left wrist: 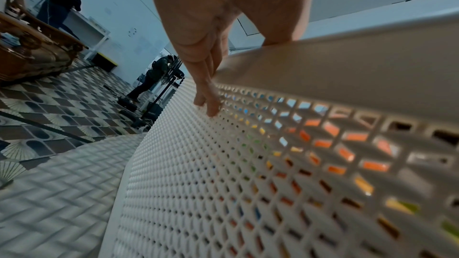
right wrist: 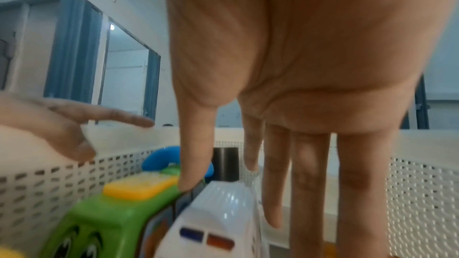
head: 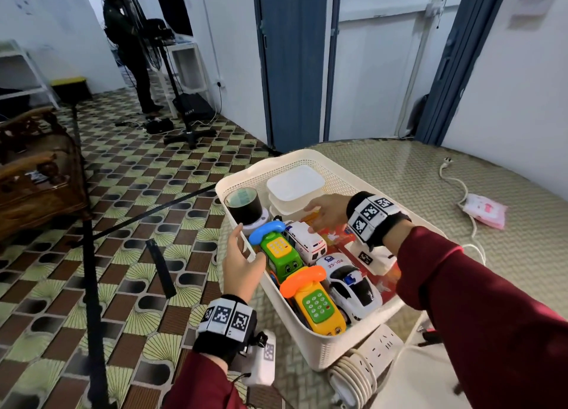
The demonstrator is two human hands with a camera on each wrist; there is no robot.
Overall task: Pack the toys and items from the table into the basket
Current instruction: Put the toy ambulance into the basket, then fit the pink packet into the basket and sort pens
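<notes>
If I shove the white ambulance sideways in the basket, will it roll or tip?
The ambulance is wedged between the green phone car and the police car, so it probably won't roll. It looks like light hollow plastic, likely sliding easily. Its boxy body might tip.

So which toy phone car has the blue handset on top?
The green phone car, farther from the person, beside the left hand. The yellow phone car has an orange handset.

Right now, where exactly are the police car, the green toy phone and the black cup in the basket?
police car (head: 353, 281), head view, on its windscreen.
green toy phone (head: 281, 256), head view, on its green body beside the yellow keypad.
black cup (head: 244, 207), head view, on its dark side wall.
</notes>
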